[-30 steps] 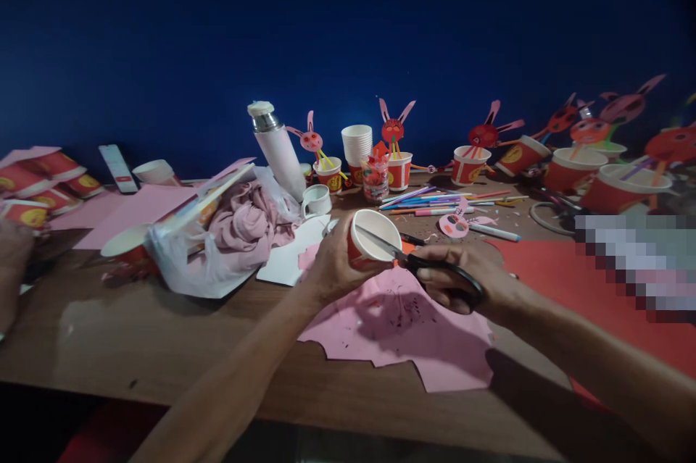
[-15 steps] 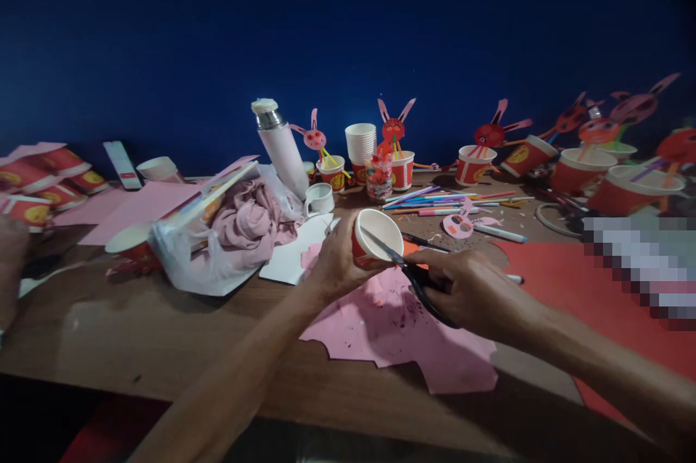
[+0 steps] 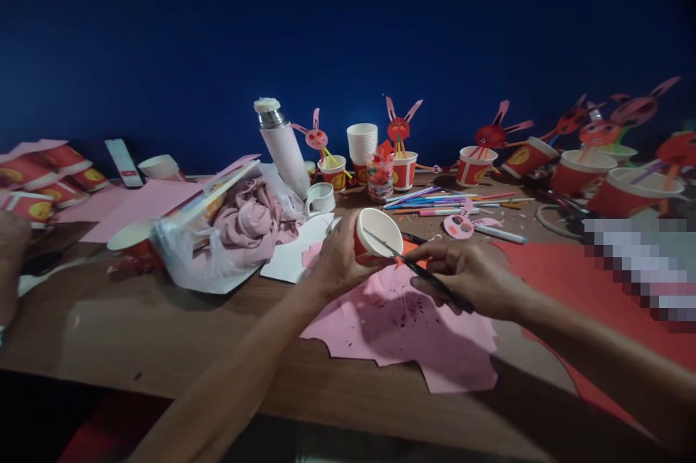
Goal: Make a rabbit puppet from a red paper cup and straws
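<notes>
My left hand (image 3: 341,256) is wrapped round a red and white paper cup (image 3: 379,232), tilted so that its white inside faces me. In my right hand (image 3: 462,274) is a pair of dark-handled scissors (image 3: 435,282). Their blades reach across the cup's near rim and into its mouth. Below both hands lies a cut sheet of pink paper (image 3: 457,354) with dark specks and small scraps on it. My fingers hide part of the cup's outside and of the scissors' handles.
Paper cups with rabbit-like paper figures (image 3: 399,131) line the back beside a stack of cups (image 3: 362,144) and a thermos (image 3: 283,155). Pens (image 3: 416,197), red paper (image 3: 554,282) and a plastic bag (image 3: 201,267) lie around. Another person's hand (image 3: 11,253) is at far left.
The scissors have turned in my right hand, so the handles now look narrower, almost edge-on. My left hand keeps the cup nearly in place.
</notes>
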